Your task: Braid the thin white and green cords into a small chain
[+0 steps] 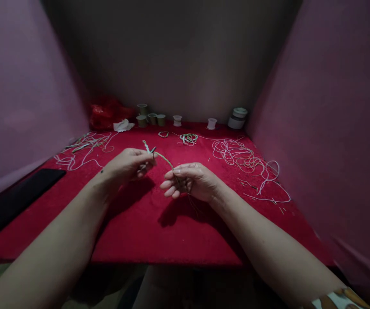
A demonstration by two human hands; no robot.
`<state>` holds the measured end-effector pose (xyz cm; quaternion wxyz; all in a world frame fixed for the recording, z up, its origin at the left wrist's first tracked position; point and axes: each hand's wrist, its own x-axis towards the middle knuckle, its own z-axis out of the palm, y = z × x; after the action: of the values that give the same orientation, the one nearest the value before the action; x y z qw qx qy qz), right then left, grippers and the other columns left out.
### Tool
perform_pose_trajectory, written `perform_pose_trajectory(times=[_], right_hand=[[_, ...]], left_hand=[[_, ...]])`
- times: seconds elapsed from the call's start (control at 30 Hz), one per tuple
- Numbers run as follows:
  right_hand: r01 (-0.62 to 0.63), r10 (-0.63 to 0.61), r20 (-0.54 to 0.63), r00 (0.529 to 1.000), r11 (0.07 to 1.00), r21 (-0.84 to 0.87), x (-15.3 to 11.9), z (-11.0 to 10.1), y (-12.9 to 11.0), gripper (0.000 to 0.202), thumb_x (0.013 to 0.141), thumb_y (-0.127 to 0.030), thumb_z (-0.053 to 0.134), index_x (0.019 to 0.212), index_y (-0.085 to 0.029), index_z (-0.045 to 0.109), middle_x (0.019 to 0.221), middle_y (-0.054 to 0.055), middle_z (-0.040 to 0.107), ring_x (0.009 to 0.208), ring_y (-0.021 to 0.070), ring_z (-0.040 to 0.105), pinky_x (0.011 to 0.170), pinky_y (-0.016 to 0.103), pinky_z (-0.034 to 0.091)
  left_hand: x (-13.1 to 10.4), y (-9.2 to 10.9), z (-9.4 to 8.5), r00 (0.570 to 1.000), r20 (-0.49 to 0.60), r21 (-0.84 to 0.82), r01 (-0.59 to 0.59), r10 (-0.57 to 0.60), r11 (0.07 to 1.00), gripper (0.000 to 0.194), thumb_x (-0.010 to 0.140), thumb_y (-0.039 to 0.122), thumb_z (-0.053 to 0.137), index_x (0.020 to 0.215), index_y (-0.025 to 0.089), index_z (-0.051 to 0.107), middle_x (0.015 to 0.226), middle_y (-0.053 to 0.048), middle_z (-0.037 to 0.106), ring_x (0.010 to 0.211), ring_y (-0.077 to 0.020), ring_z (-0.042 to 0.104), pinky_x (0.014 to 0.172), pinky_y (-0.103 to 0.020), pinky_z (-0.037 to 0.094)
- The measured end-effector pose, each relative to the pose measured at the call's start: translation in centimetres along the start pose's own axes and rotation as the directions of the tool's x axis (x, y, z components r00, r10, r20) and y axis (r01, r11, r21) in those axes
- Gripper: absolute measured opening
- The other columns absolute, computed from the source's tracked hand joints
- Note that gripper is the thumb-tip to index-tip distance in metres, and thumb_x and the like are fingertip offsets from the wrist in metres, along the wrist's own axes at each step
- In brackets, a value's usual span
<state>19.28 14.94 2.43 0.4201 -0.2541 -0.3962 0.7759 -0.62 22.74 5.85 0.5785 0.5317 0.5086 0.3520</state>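
A thin green and white braided cord [164, 159] stretches in a curve between my two hands above the red cloth. My left hand [139, 162] pinches it near its pale twisted end, which sticks up past the fingers; a small dark object [153, 149] shows at the same fingertips, too small to name. My right hand [188, 179] grips the other part of the cord between thumb and forefinger, with the remaining fingers loosely curled. Thin loose strands hang below my right palm.
Tangled cords [236, 153] lie at the right, others [90, 146] at the left. Spools [142, 121], a red bag [105, 112] and a white-lidded jar [237, 119] stand along the back. Finished-looking loops [188, 138] lie mid-table. A black flat object [20, 199] rests at left.
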Motion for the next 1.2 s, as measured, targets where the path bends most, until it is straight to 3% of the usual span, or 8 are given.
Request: perform_pose_trajectory(times=[0.17, 0.23, 0.3, 0.37, 0.57, 1.03, 1.1, 1.2], right_hand=[[-0.011, 0.012, 0.023, 1.0, 1.0, -0.015, 0.2, 0.2, 0.2, 0.017, 0.07, -0.025, 0.069, 0.077, -0.01, 0.074, 0.074, 0.009, 0.078, 0.062, 0.0185, 0.075, 0.056, 0.024, 0.057], [-0.02, 0.02, 0.025, 1.0, 1.0, -0.013, 0.3, 0.1, 0.3, 0.019, 0.07, -0.025, 0.068, 0.078, -0.009, 0.074, 0.073, 0.01, 0.078, 0.061, 0.0187, 0.074, 0.055, 0.024, 0.057], [-0.005, 0.006, 0.049, 0.999, 1.0, -0.014, 0.4, 0.0, 0.3, 0.021, 0.071, -0.026, 0.067, 0.08, -0.008, 0.074, 0.073, 0.012, 0.078, 0.061, 0.0194, 0.074, 0.054, 0.025, 0.057], [0.012, -0.01, 0.066, 0.998, 1.0, -0.026, 0.5, -0.2, 0.3, 0.024, 0.072, -0.028, 0.067, 0.08, -0.006, 0.074, 0.074, 0.014, 0.078, 0.061, 0.0199, 0.074, 0.053, 0.025, 0.057], [0.006, -0.007, -0.006, 1.0, 0.999, -0.036, 0.3, -0.8, 0.0, 0.022, 0.069, -0.028, 0.073, 0.08, -0.008, 0.072, 0.072, 0.011, 0.078, 0.059, 0.0204, 0.074, 0.052, 0.025, 0.057], [0.034, -0.053, -0.105, 0.993, 0.984, -0.176, 0.1, -0.6, -0.4, 0.028, 0.068, -0.036, 0.073, 0.082, -0.011, 0.073, 0.072, 0.009, 0.075, 0.059, 0.0186, 0.071, 0.055, 0.028, 0.055], [0.164, -0.254, -0.276, 0.927, 0.936, -0.312, 0.1, -0.3, -0.5, 0.022, 0.069, -0.033, 0.072, 0.08, -0.013, 0.072, 0.074, 0.007, 0.074, 0.061, 0.0162, 0.068, 0.061, 0.03, 0.054], [0.321, -0.715, -0.417, 0.561, 0.652, -0.687, -0.2, 0.8, -0.8, 0.009, 0.068, -0.025, 0.072, 0.07, -0.017, 0.069, 0.071, 0.001, 0.067, 0.067, 0.0124, 0.059, 0.068, 0.028, 0.049]], left_hand=[[-1.2, 0.0, 1.0, 0.89, -0.181, 0.216, -0.379, 0.418, 0.9, 0.026, 0.071, 0.031, 0.077, 0.091, 0.018, 0.068, 0.061, 0.003, 0.063, 0.046, -0.0095, 0.051, 0.042, -0.019, 0.036], [-2.2, 0.0, 1.6, 0.928, 0.131, 0.182, -0.369, 0.349, 0.911, 0.034, 0.079, 0.04, 0.07, 0.104, 0.017, 0.068, 0.059, 0.002, 0.064, 0.041, -0.01, 0.05, 0.04, -0.02, 0.037], [-3.1, 0.1, 2.1, 0.874, 0.414, 0.19, -0.355, 0.253, 0.915, 0.034, 0.083, 0.041, 0.067, 0.105, 0.015, 0.069, 0.06, 0.001, 0.065, 0.043, -0.0106, 0.054, 0.044, -0.022, 0.043], [-3.6, 0.2, 2.2, 0.82, 0.528, 0.214, -0.38, 0.221, 0.9, 0.031, 0.084, 0.04, 0.067, 0.101, 0.015, 0.071, 0.067, -0.001, 0.069, 0.051, -0.0121, 0.06, 0.049, -0.022, 0.049], [-3.3, 0.3, 1.5, 0.86, 0.459, 0.331, -0.397, 0.221, 0.856, 0.024, 0.084, 0.038, 0.064, 0.076, 0.015, 0.068, 0.051, 0.001, 0.062, 0.041, -0.0092, 0.054, 0.041, -0.018, 0.043], [-3.5, 0.2, 1.5, 0.877, 0.417, 0.303, -0.38, 0.237, 0.874, 0.023, 0.085, 0.036, 0.061, 0.091, 0.015, 0.071, 0.048, 0.005, 0.053, 0.035, -0.0089, 0.048, 0.036, -0.019, 0.039], [-3.6, 0.2, 1.8, 0.901, 0.35, 0.291, -0.364, 0.256, 0.885, 0.022, 0.084, 0.035, 0.062, 0.086, 0.015, 0.07, 0.047, 0.004, 0.055, 0.035, -0.0094, 0.049, 0.035, -0.019, 0.039], [-3.8, 0.1, 2.5, 0.922, 0.153, 0.279, -0.386, 0.356, 0.879, 0.017, 0.082, 0.031, 0.064, 0.076, 0.015, 0.068, 0.046, 0.003, 0.056, 0.035, -0.008, 0.047, 0.035, -0.018, 0.036]])
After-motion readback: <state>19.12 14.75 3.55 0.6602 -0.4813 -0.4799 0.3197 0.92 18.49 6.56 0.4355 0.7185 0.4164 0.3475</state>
